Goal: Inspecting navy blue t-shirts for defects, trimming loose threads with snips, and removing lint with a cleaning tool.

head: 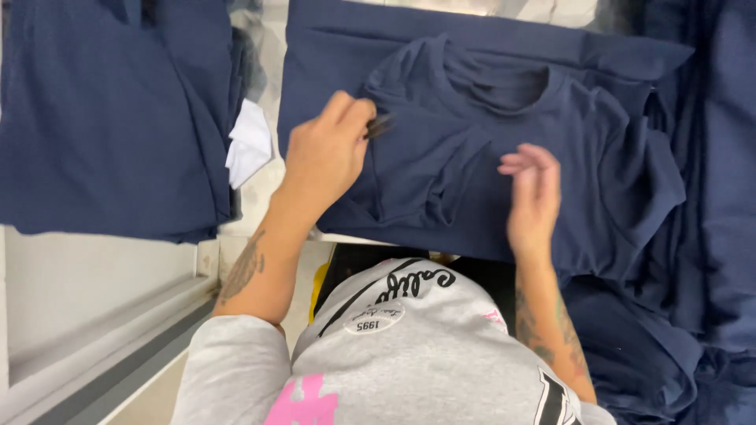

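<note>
I'm looking straight down at a navy shirt (pixel 504 149), lying crumpled on a flat folded stack (pixel 331 47) of the same cloth, toward the near edge of the worktop (pixel 260 197). The collar faces the far side and the body is bunched in soft ridges at the middle.

Left hand (pixel 324 153) is on the shirt's left side, fingers curled tight around a small dark tool (pixel 379 124), thin prongs poking out toward the collar; tweezers or snips, I can't tell which. Right hand (pixel 534 193) hovers just above the shirt's lower middle, fingers loose and slightly bent, gripping nothing; whether the fingertips brush the cloth I cannot tell.

Handling, as I judge it: this is light, limp knit. It won't keep a shape, it drapes and wrinkles wherever it's lifted, and it will drag on the stack beneath instead of sliding cleanly. Nothing fragile, though those prongs could snag it. Best holds look like the shoulder seams beside the collar, or a pinch at a hem edge; grabbing the bunched middle just makes more folds.

Another navy pile (pixel 110 118) sits at the far left, a white scrap (pixel 250 142) beside it, more navy cloth heaped along the right edge (pixel 709 197).
</note>
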